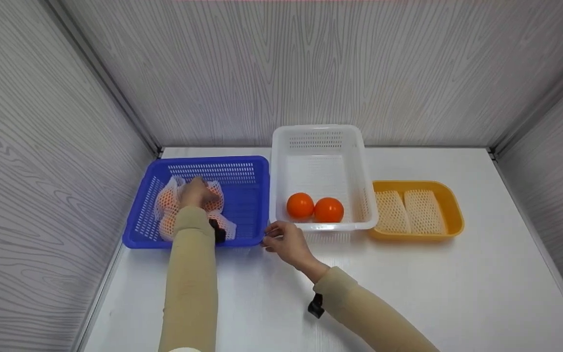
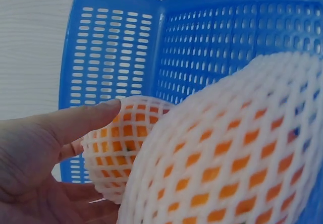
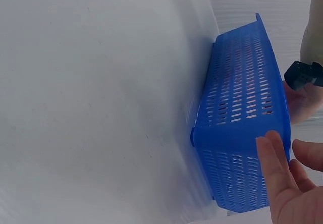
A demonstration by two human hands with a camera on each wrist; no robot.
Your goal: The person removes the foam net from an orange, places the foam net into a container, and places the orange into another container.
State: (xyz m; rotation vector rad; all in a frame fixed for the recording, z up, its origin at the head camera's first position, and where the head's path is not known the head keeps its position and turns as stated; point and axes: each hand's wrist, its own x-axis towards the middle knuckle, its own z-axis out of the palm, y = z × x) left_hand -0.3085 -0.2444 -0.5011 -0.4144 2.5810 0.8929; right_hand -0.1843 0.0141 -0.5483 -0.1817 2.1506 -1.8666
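Note:
My left hand (image 1: 196, 192) reaches into the blue basket (image 1: 265, 195) at the left. In the left wrist view its thumb and fingers hold an orange in a white foam net (image 2: 118, 151). Another netted orange (image 2: 227, 173) fills the foreground there, and several more lie around the hand in the basket. My right hand (image 1: 289, 242) is at the basket's front right corner. Seen from the right wrist, its fingers (image 3: 272, 166) lie along the outer wall while the thumb is at the rim, pinching the corner.
A white basket (image 1: 362, 186) beside the blue one has two bare oranges (image 1: 314, 209) near its front. Further right, a yellow tray (image 1: 452, 210) contains flat foam nets (image 1: 423, 212). Wood-patterned panels (image 1: 242, 68) enclose the white table (image 1: 408, 288) at the back and sides.

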